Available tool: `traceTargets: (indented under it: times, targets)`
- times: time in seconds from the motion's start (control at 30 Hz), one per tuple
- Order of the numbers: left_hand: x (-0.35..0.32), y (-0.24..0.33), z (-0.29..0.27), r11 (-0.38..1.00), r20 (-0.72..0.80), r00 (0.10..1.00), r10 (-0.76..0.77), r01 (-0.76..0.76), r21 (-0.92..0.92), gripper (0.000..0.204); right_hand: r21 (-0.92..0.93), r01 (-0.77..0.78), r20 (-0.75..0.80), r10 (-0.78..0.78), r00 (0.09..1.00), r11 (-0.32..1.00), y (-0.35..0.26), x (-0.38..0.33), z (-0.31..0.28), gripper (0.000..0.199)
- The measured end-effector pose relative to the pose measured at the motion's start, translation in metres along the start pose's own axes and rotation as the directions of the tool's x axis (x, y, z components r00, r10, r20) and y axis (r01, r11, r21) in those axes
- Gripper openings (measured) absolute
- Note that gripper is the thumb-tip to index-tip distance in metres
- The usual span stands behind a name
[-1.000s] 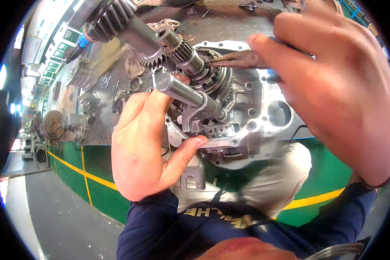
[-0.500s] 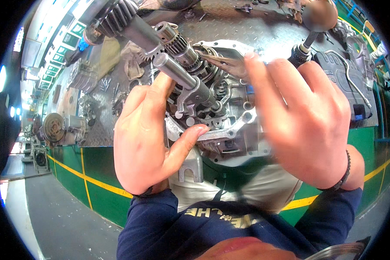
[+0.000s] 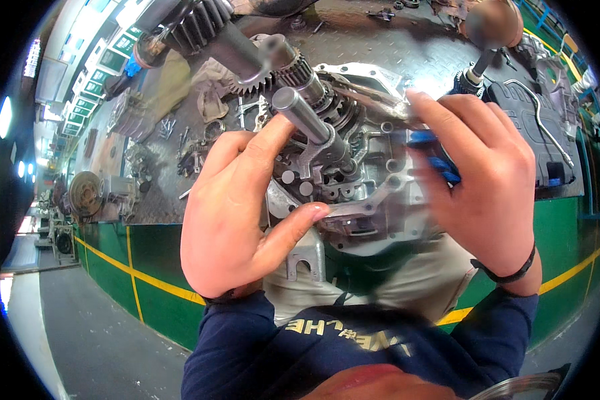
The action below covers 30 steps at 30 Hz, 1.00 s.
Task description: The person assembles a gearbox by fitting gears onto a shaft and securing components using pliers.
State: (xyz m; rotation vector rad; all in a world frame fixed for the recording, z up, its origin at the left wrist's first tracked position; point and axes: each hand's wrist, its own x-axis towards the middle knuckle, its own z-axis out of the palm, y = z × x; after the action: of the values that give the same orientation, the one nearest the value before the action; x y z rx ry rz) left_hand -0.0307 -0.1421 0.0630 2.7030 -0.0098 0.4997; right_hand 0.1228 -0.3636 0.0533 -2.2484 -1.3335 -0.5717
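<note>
An open gearbox housing [image 3: 370, 241] of bare metal stands in front of me, with a splined gear shaft [image 3: 300, 77] rising out of it. Beside that shaft, nearer me, is a smooth shift rod [image 3: 300, 115] with a fork. My left hand [image 3: 230, 213] curls around the left side of this gear assembly; its thumb lies at the housing's rim and the other fingertips are hidden behind the rod. Blurred by motion, my right hand [image 3: 490, 167] is closed on pliers [image 3: 421, 137] with blue handles. Their metal jaws point left toward the gear shaft.
A large toothed shaft [image 3: 203, 30] looms at the upper left. Loose bolts [image 3: 168, 127], a cloth [image 3: 213, 87] and metal parts lie on the steel bench [image 3: 160, 207]. On the right are a dark cover [image 3: 523, 123] and a bent pipe [image 3: 537, 117].
My right hand has turned and drawn slightly back, bringing the blue plier handles into sight. The left hand keeps its place on the gear assembly while the whole view has shifted slightly.
</note>
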Motion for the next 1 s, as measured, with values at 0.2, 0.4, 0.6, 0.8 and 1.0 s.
traceTargets:
  times: [0.2,0.4,0.6,0.8,1.0]
  targets:
    - [0.004,-0.014,-0.013,0.996,0.097,0.992,0.082,-0.080,-0.026,0.072,0.010,0.030,0.049,-0.031,0.998,0.999,0.000,0.007,-0.012,0.047]
    - [0.003,-0.028,-0.027,0.974,0.125,0.983,0.137,-0.111,-0.199,0.070,0.008,0.057,0.118,-0.057,0.991,0.998,-0.001,0.016,-0.018,0.047]
    - [0.018,-0.054,-0.011,0.931,-0.035,0.999,0.032,-0.043,-0.363,0.052,-0.052,0.072,0.155,-0.063,0.986,0.996,-0.009,0.026,-0.029,0.054]
    - [0.009,-0.057,-0.004,0.982,-0.092,0.992,0.081,-0.096,-0.163,0.049,-0.053,0.116,0.202,-0.103,0.974,0.992,-0.017,0.037,-0.022,0.053]
    - [0.006,-0.025,-0.001,0.995,-0.172,0.981,0.087,-0.095,-0.041,0.031,-0.130,-0.202,0.055,0.211,0.976,0.971,0.031,-0.001,-0.033,0.050]
